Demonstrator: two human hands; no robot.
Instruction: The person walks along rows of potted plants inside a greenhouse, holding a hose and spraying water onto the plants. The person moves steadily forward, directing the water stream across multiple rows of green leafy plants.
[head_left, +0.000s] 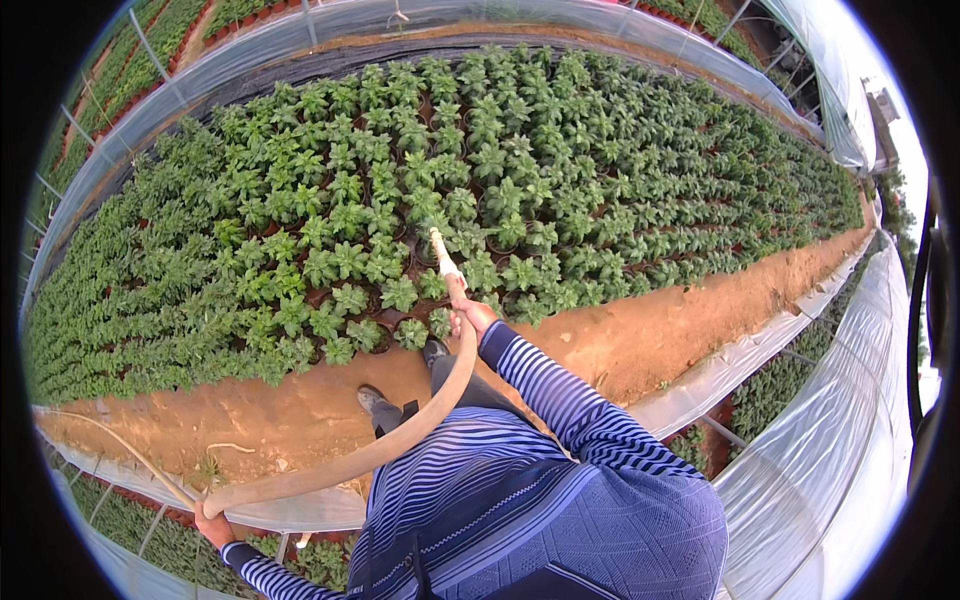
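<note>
A thick beige hose (337, 466) curves across the front of my body. My right hand (471, 318) grips it near its far end, where a pale wrapping and a narrow yellowish tip (435, 234) point out over the potted plants (349, 259). At the lower left, my left hand (214, 525) is closed around a lower part of the same hose, which trails off along the path to the left. Whether water leaves the tip cannot be told. The leafy green plants stand in reddish-brown pots in dense rows.
A bare dirt path (300, 420) runs under my feet beside the plant bed. Behind and to the right lies clear plastic sheeting (825, 420) on metal poles. Beyond the bed are black ground cover and another plastic wall (247, 71). A short stick-like piece (231, 447) lies on the path.
</note>
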